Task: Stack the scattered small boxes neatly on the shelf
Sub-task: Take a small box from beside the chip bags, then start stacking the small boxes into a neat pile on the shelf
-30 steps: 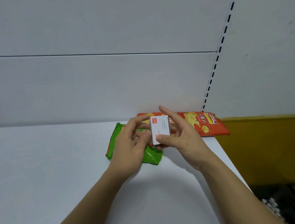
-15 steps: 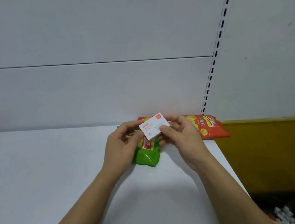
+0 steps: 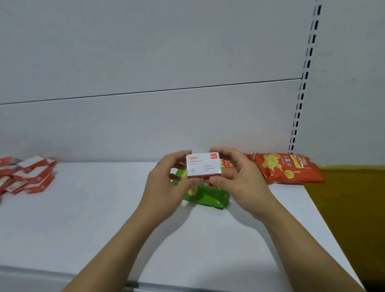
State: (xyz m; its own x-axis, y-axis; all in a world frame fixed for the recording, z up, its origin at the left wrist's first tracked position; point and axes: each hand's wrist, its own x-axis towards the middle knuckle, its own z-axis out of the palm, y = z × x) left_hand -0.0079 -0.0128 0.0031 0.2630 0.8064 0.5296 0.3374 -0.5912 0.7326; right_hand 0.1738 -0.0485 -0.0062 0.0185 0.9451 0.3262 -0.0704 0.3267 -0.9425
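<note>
1. White card with red print: that is the small box [image 3: 203, 165] I hold up between both hands, its broad face turned toward me and level, a paper-clip drawing on it.
2. My left hand [image 3: 167, 189] has its grip closed on the box's left end, fingers curled over the top edge and thumb under the bottom edge.
3. My right hand [image 3: 240, 179] grips the right end the same way, fingers [image 3: 219, 151] arched over the top corner and thumb pressed at the lower edge. Neither grip is wide; both are closed onto the box only.
4. The box is raised clear of the white shelf [image 3: 89, 223], directly above a green snack bag [image 3: 208, 196] that lies flat there.
5. Just right of my right hand lies an orange chip bag [image 3: 285, 169], against the back wall.
6. Well apart, at the far left of the shelf, sits a loose pile of boxes [image 3: 16, 175] in the same red and white, tilted at mixed angles and touching one another.
</note>
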